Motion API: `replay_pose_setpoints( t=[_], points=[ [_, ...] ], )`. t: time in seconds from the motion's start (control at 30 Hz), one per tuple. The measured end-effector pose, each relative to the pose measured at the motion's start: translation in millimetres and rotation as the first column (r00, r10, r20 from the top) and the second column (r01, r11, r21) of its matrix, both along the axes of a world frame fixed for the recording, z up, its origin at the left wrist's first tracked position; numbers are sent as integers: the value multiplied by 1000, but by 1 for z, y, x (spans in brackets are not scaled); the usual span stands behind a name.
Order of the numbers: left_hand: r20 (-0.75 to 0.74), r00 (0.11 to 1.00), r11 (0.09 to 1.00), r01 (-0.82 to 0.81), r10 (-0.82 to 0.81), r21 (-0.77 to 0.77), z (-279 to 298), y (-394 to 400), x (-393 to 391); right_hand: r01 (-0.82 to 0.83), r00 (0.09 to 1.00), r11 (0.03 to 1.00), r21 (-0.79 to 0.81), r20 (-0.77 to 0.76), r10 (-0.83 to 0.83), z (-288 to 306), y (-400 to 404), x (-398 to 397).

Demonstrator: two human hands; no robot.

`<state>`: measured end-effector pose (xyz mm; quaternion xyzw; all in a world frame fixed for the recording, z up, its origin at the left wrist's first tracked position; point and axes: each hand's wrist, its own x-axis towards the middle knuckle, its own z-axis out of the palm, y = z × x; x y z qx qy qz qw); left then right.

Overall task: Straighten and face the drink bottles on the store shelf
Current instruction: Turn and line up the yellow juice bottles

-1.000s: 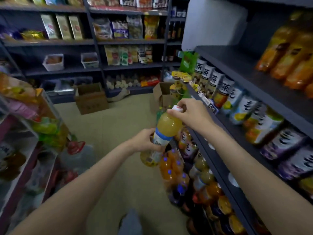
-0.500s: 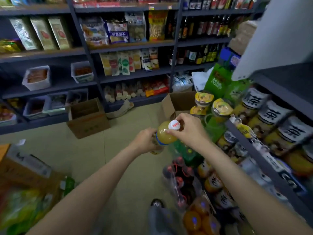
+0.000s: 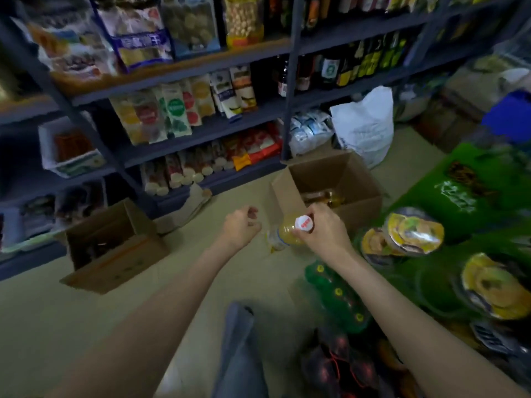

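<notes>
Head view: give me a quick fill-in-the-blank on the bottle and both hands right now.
1. The right hand grips the bottle near its ____ cap.
2. The left hand holds ____.
3. The cardboard box just beyond the bottle stands ____.

Missing words: white; nothing; open

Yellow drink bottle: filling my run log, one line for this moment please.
right hand: grips yellow drink bottle near cap | left hand: off bottle, holds nothing | open cardboard box beyond
</notes>
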<state>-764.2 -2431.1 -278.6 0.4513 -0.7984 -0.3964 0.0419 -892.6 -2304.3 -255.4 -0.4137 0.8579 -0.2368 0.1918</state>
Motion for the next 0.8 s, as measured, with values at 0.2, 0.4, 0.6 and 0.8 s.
replay_pose_setpoints(
  t=[0.2, 0.4, 0.6, 0.8],
  points=[
    [38, 992, 990, 117, -121, 75, -42, -120, -102, 245, 968, 963, 111, 29, -250, -76, -93, -98],
    [17, 978, 972, 207, -210, 110, -120, -195, -212, 490, 868, 864, 118, 21, -496, -181, -152, -206],
    [57, 967, 951, 232, -247, 203, -259, -234, -297, 475, 865, 853, 215, 63, -498, -331, -208, -301],
    [90, 954, 939, 259, -285, 226, -357, -249, -326, 256, 943, 870, 422, 90, -321, -461, -234, -347]
  ],
)
